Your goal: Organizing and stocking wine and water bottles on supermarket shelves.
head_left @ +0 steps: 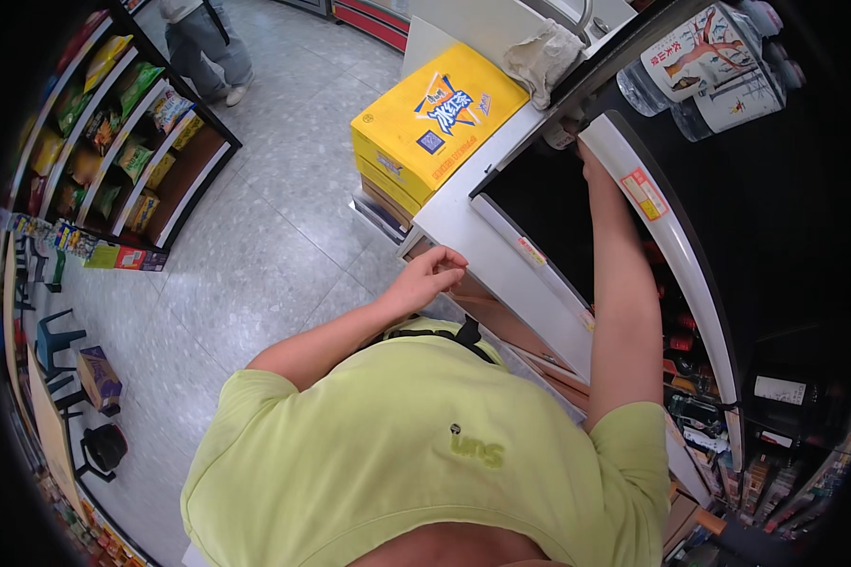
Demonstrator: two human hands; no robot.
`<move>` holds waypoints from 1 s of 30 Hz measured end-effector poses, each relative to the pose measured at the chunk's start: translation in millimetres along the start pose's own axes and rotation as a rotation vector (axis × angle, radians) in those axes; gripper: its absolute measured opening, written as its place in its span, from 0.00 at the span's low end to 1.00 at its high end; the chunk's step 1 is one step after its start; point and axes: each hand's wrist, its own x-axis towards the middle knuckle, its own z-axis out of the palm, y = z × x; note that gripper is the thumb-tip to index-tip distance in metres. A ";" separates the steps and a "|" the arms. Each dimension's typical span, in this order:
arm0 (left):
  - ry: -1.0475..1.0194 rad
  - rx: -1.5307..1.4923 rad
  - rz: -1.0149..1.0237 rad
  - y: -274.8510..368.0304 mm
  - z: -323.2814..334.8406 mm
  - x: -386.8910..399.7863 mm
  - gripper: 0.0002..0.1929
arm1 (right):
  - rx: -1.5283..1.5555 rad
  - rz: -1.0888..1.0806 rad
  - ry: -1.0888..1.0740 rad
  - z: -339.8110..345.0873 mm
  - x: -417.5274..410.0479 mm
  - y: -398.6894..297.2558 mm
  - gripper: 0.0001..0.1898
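Note:
My right arm stretches forward under a curved white-edged shelf (670,205). My right hand (586,157) is partly hidden by the shelf's end and lies right beside a small bottle with a pale label (559,136). Whether the fingers grip that bottle cannot be made out. My left hand (436,273) holds nothing; its fingers are loosely curled with a gap to the thumb. It hovers by the near edge of a white counter (461,212). Below the reaching arm, a lower shelf edge (528,248) carries price labels.
Yellow drink cartons (440,117) stand at the counter's left end, beside a crumpled cloth (544,57). Large water bottles (695,60) stand on the upper shelf. A snack rack (106,135) is at far left; another person (206,49) stands beyond it. Dark stools (57,340) are at left.

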 end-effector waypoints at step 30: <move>-0.167 0.053 -0.055 0.9 8.0 20.0 0.12 | 0.671 0.518 0.272 25.5 -293.8 -133.8 0.22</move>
